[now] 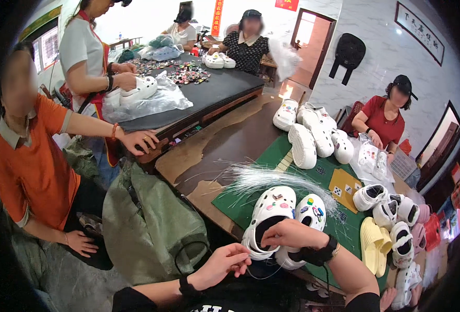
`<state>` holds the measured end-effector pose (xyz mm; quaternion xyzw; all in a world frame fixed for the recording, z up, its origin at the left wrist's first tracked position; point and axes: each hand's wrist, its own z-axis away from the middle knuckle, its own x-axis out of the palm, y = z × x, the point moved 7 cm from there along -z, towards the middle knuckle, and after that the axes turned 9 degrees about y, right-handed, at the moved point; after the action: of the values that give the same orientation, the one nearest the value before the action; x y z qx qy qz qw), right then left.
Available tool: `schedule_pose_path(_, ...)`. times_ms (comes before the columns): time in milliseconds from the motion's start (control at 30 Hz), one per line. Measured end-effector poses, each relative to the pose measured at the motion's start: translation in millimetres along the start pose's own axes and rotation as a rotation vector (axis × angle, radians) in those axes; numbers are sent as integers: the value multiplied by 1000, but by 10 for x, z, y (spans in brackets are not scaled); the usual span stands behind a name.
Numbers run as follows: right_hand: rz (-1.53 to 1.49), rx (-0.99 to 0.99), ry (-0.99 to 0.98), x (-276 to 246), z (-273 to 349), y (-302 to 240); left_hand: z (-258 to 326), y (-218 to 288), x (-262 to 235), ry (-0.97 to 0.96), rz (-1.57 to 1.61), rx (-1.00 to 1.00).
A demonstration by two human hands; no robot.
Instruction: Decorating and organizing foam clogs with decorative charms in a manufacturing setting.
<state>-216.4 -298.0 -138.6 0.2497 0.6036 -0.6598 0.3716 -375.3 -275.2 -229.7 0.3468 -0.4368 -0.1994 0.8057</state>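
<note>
A pair of white clog shoes with coloured charms on top lies at the near edge of the green mat. My right hand rests on the heel rim of the near clog, fingers pinched together on a thin clear plastic tie. My left hand hovers just below and left of the clog, fingertips pinching the other end of that tie. Just behind the clogs lies a loose bundle of clear plastic ties.
More white clogs are heaped at the far end of the mat, others with a yellow pair at right. A green sack stands at left. Several people work around the tables; one in orange sits close at left.
</note>
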Motion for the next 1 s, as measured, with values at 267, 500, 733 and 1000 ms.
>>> schedule_pose_path(267,-146,112,-129,162,39,90,2,-9,3,64,-65,121)
schedule_pose_path(500,-539,246,92,-187,40,36,-13,77,134,130,-26,52)
schedule_pose_path(733,-355,147,159,-201,326,94,-197,130,422,134,-28,32)
schedule_pose_path(1000,-53,38,703,-972,538,-139,-326,140,489,158,38,71)
